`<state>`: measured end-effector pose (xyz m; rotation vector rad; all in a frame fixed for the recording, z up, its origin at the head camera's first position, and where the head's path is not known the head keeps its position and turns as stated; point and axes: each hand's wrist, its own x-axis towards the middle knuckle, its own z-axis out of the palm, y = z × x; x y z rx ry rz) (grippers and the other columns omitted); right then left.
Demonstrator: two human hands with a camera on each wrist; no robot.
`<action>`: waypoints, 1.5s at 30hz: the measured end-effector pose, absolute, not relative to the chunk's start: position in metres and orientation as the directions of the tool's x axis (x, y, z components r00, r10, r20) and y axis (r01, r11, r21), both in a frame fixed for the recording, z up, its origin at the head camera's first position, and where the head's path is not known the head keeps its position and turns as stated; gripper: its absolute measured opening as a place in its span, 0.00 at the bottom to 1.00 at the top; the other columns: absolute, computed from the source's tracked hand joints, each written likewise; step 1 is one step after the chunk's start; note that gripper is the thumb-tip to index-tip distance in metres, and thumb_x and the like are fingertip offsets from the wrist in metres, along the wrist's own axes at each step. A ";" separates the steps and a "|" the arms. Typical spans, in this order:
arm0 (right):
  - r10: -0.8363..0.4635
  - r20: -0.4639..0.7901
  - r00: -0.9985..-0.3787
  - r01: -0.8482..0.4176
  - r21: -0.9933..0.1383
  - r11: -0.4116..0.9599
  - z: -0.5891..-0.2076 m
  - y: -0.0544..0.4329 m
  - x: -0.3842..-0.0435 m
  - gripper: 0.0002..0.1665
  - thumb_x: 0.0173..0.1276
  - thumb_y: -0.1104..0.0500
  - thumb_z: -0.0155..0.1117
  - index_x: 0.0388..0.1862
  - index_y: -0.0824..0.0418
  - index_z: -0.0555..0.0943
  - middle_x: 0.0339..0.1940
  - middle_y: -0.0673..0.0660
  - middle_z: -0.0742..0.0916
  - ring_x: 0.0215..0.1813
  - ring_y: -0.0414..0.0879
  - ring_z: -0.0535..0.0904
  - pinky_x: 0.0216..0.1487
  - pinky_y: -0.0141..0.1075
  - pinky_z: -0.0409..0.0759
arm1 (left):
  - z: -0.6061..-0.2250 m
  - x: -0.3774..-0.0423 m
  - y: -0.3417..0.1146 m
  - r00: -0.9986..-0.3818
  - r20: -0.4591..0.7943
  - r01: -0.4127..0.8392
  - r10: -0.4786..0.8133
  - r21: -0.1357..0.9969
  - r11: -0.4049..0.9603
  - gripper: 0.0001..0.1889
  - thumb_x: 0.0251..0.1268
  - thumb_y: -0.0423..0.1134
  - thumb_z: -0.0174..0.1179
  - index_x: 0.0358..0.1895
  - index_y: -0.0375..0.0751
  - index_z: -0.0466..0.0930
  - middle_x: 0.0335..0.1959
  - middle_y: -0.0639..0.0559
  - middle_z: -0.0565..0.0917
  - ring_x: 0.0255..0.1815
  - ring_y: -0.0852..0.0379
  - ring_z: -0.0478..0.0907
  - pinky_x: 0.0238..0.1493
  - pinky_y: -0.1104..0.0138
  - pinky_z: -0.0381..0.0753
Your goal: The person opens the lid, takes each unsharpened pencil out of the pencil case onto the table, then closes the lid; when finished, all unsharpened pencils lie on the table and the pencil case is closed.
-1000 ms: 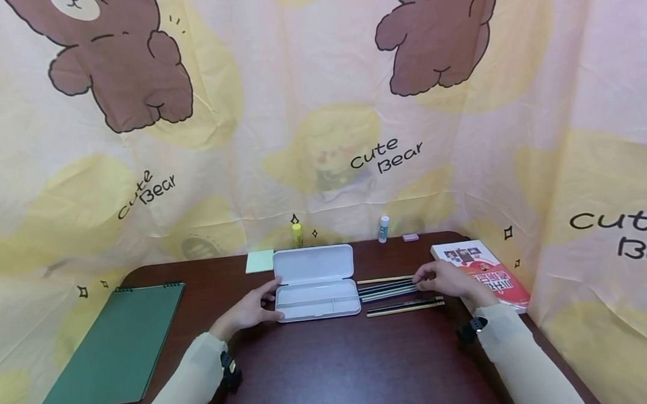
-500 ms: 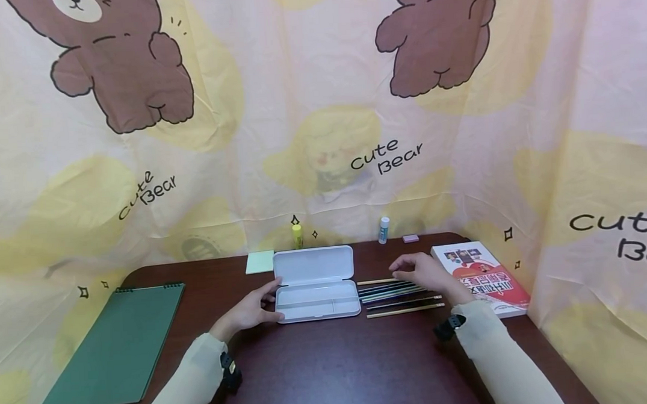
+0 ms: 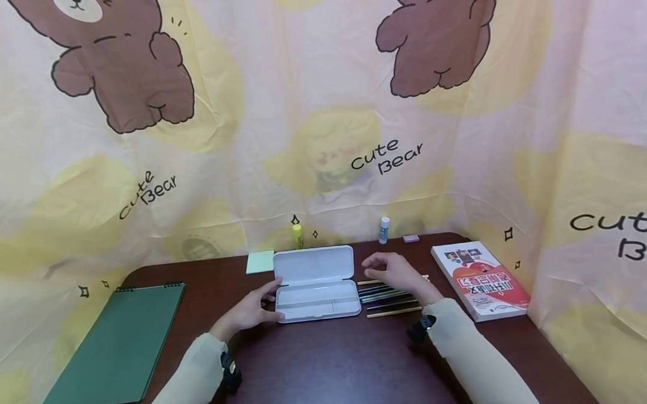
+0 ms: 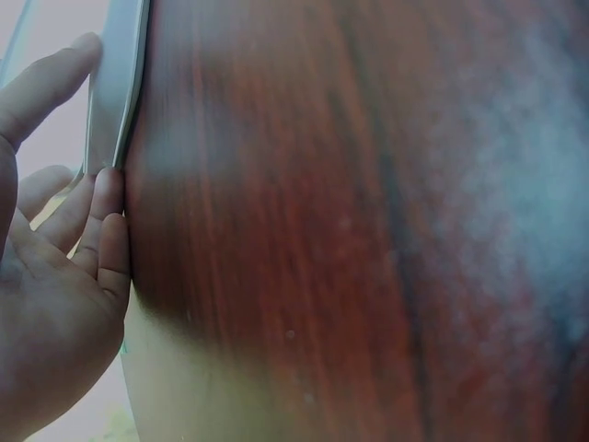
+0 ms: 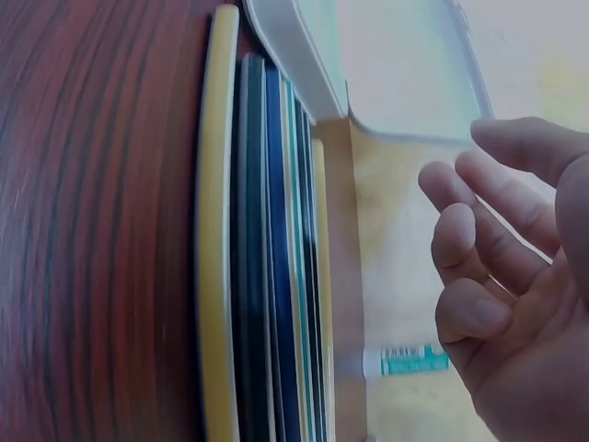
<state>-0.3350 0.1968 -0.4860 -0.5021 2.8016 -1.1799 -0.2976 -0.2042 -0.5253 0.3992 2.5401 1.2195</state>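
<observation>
An unfolded white pencil case (image 3: 319, 316) lies on the table, its lid (image 3: 313, 265) tilted back and its divided tray holding nothing visible. My left hand (image 3: 247, 309) holds the case's left end, thumb at the front corner and fingers farther back. Several pencils (image 3: 389, 313) lie side by side just right of the case. Over their back ends hovers my right hand (image 3: 397, 272), fingers loosely bent with nothing between them. In the right wrist view, those fingers (image 5: 469, 308) are apart from the row of pencils (image 5: 218, 221) and from the case.
A green spiral pad (image 3: 115, 346) lies at the left. Sticky notes (image 3: 259, 262), a yellow highlighter (image 3: 298, 236), a glue stick (image 3: 384, 230) and a pink eraser (image 3: 410, 238) are along the back. A book (image 3: 484, 282) lies at the right, and a printed curtain (image 3: 277, 138) surrounds the table.
My right hand has moved left from the pencils' right part toward the case, rising off them and uncovering the book. My left hand and the case have stayed in place.
</observation>
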 end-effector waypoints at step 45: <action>-0.287 0.125 -0.950 -0.278 -0.758 0.590 -0.475 0.169 -0.340 0.15 0.77 0.47 0.56 0.54 0.52 0.81 0.42 0.58 0.86 0.37 0.50 0.81 0.35 0.37 0.79 | -0.528 -0.297 -0.203 -0.933 -0.061 0.143 0.355 0.842 0.521 0.59 0.50 0.41 0.78 0.79 0.49 0.42 0.68 0.41 0.76 0.59 0.48 0.75 0.60 0.56 0.71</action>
